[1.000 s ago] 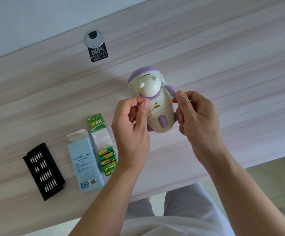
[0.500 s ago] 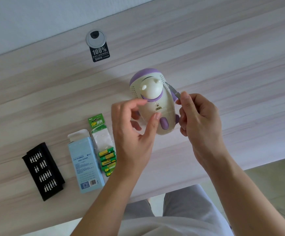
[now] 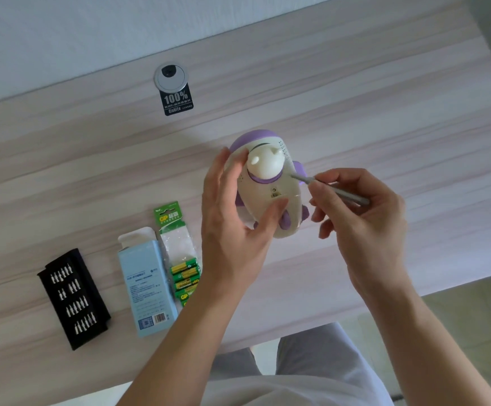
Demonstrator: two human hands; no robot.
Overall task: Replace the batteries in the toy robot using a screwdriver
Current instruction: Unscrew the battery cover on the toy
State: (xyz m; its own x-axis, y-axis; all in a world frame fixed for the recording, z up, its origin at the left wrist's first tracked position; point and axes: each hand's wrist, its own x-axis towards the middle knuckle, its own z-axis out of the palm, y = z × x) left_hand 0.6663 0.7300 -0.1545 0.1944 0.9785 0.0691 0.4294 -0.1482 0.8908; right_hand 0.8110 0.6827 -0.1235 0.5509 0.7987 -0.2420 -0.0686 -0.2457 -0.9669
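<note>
I am cradling the toy robot (image 3: 270, 189) on the table (image 3: 384, 98) with my left hand (image 3: 232, 227), fingers loosely curved around its left side and thumb pressing its lower body, while my right hand (image 3: 361, 230) is pinching the screwdriver (image 3: 330, 190) with its tip pointing at the toy's right side. The main risk I am judging is slippage: the rounded shell is offering little purchase, so the tip could be skating off and scratching the plastic or jabbing my left thumb. Whether the tip is seated in a screw cannot be told; a poor fit would be stripping the head. The replacement batteries (image 3: 185, 276) are lying in their pack near my left wrist, between the blue box (image 3: 146, 282) and my arm, with the bit holder (image 3: 72, 297) further left. Compared with half a second ago, my left hand is opening wider around the body, and the screwdriver is lying flatter, showing more of its shaft.
</note>
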